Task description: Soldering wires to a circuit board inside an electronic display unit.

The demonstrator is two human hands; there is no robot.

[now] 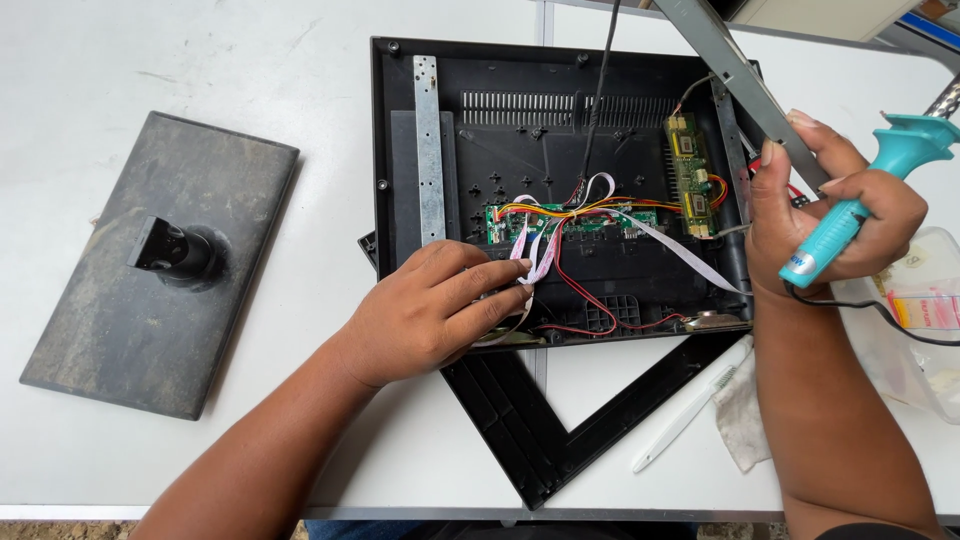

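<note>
An opened black monitor back shell (520, 130) lies on a white table, showing a green circuit board (570, 222), a smaller green board (692, 175), coloured wires and flat ribbon cables (675, 250). My left hand (435, 310) rests on the shell's lower left part, fingertips pinching the ribbon cables near the main board. My right hand (835, 215) is closed around a teal-handled soldering iron (860, 205), and also steadies a grey metal bar (740, 80) that slants across the shell's upper right corner.
A dusty black monitor stand base (150, 260) lies at the left. A black bezel frame (560, 420) sits under the shell near the table's front edge. A white tool (690, 405), a rag (745, 415) and a clear plastic container (925, 310) lie at the right.
</note>
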